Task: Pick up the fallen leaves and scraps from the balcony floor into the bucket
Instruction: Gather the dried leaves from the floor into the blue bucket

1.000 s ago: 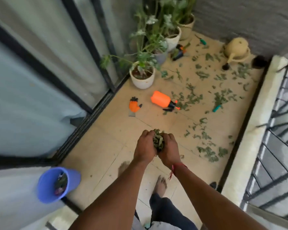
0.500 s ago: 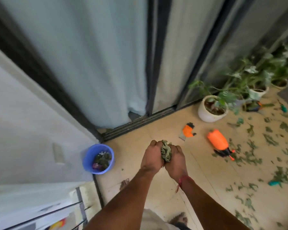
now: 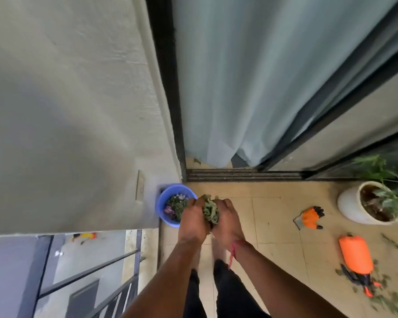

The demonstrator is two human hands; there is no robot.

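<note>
left hand (image 3: 194, 222) + right hand (image 3: 228, 222) | clutching leaves (image 3: 210, 210) | beside bucket (image 3: 162, 204)

Illumination: soft, diffuse daylight, moderately bright, no glare. Shadows are faint; a weak bluish cast lies on the wall (image 3: 78, 88) beside the bucket (image 3: 159, 204). Wide-angle distortion bends the door frame (image 3: 168, 88) and railing (image 3: 90, 271). Motion blur smears the edges, notably the plant (image 3: 393, 198). The leaves (image 3: 210, 211) at centre are sharpest.

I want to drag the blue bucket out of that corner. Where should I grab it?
Take the blue bucket by its rim on the tile-facing side, reaching down from above. It stands upright and open-topped, with the wall close along its other side. Free one first: the left hand and right hand both clutch leaves.
</note>
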